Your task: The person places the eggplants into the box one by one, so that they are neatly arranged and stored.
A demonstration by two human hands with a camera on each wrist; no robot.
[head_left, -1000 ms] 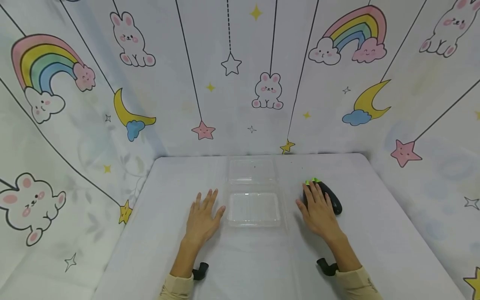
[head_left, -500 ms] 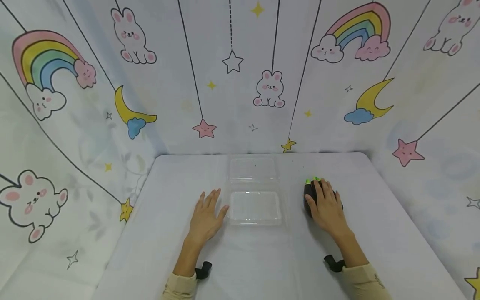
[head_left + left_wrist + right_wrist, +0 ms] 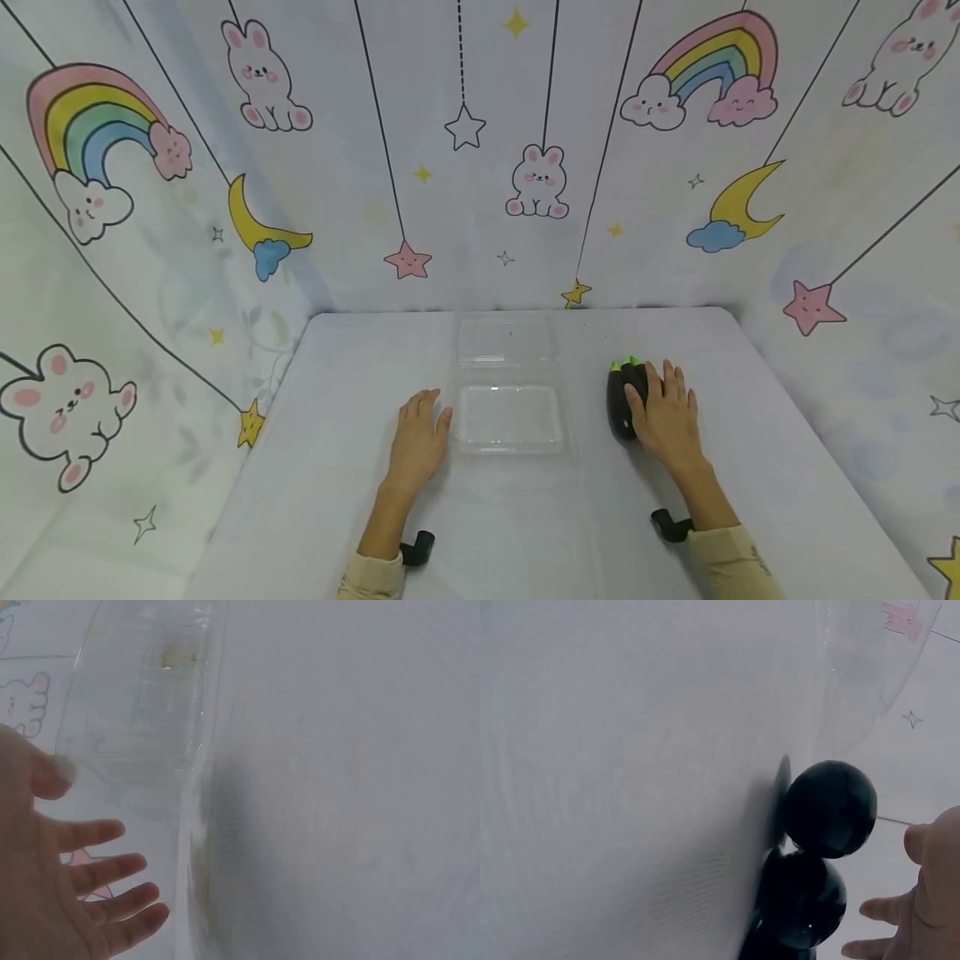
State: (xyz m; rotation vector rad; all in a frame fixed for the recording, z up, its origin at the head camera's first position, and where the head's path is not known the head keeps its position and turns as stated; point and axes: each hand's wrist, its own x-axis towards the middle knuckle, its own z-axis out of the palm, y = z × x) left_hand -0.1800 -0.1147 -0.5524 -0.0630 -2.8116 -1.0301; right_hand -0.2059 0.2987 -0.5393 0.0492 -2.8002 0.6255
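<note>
Site presents as a screened booth: rabbit-and-rainbow-printed cloth (image 3: 337,125) encloses a white bench (image 3: 300,500) on three sides. Type of premises beyond cannot be determined.

A strip of tabletop (image 3: 510,517) leaves passage between the box (image 3: 510,417) and the eggplants (image 3: 621,408); the right hand (image 3: 670,421) blocks the eggplants' right side; the left hand (image 3: 420,442) stands just beside the box's left edge. The backdrop (image 3: 480,208) closes the far side; between the forearms (image 3: 707,496) lies a wide way in.
</note>
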